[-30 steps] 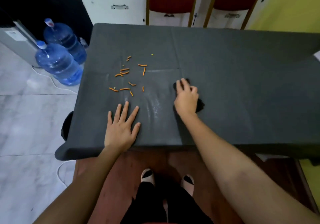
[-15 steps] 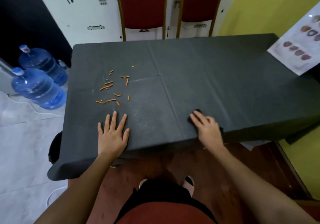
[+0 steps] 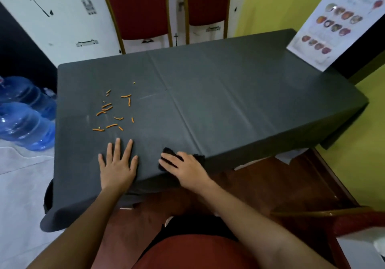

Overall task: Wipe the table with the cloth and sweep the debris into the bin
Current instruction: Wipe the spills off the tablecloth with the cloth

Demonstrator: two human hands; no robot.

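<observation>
- Right hand [image 3: 185,167] lies flat, fingers spread, pressing the black cloth [image 3: 166,151] at the bench [image 3: 229,102] near edge.
- Left hand [image 3: 117,164] rests open beside it.
- Orange debris [image 3: 113,112] lies beyond the left hand.

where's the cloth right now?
Head view: the black cloth lies under the right hand at the table's near edge, right of the flat left hand.

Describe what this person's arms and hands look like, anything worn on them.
Both arms are bare to where the frame cuts them off: no sleeves, gloves, watch or bracelets. The left hand and right hand show no rings that I can make out.
</observation>
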